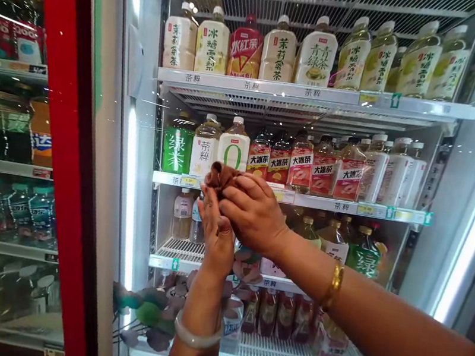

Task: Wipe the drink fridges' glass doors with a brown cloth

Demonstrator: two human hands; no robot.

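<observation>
Two bare forearms reach up, one ringed by a pale bangle [197, 333], the other by a gold bracelet [333, 284]. The left hand [218, 234] rises palm-inward, its fingers fairly straight and close together, their tips at the lower edge of one bunched brown cloth [221, 177]; whether they grip it, I cannot tell. The right hand [254, 212] comes across from the right, fingers bent and pressed side by side, closed over the cloth's near side. The cloth sits at the fingertips, in front of the second shelf's edge; contact with any glass cannot be made out.

To the left stands one red upright post [56, 113]. Beyond it, three teal-capped bottles [19, 206] stand in a neighbouring cooler.

Behind the hands is a lit drinks cooler. Its top shelf [256, 88] carries nine bottles along the front, one of them a red-labelled iced tea bottle [244, 50]. On the second shelf, one green-labelled tea bottle [178, 144] stands at the left end, and five iced tea bottles with red on their labels [301, 165] fill the middle.
</observation>
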